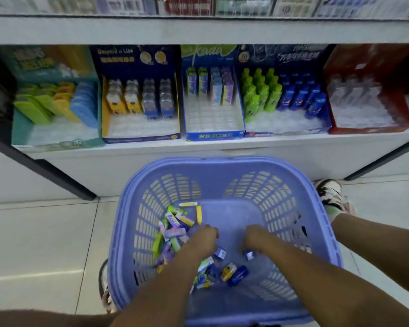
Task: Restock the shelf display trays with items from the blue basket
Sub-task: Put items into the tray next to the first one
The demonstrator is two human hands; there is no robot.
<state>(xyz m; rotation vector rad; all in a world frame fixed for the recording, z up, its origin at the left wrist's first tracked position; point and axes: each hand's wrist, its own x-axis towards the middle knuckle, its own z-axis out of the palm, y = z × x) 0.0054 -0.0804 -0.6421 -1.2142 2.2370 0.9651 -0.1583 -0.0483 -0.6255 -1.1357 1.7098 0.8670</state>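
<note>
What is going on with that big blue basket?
A person is restocking a shop shelf. Their left grip and right grip are both down in the blue basket on the floor, among small packs; whether either holds one is unclear. The display trays above are partly filled, with empty slots in front.

Shop: white shelf (198, 147) carrying stocked cardboard display trays (213, 135), tiled floor (33, 232).

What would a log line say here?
stage: picking stock | left hand: in blue basket, at small boxes, grip unclear | right hand: in basket, grip unclear | shelf trays: part-filled
</note>
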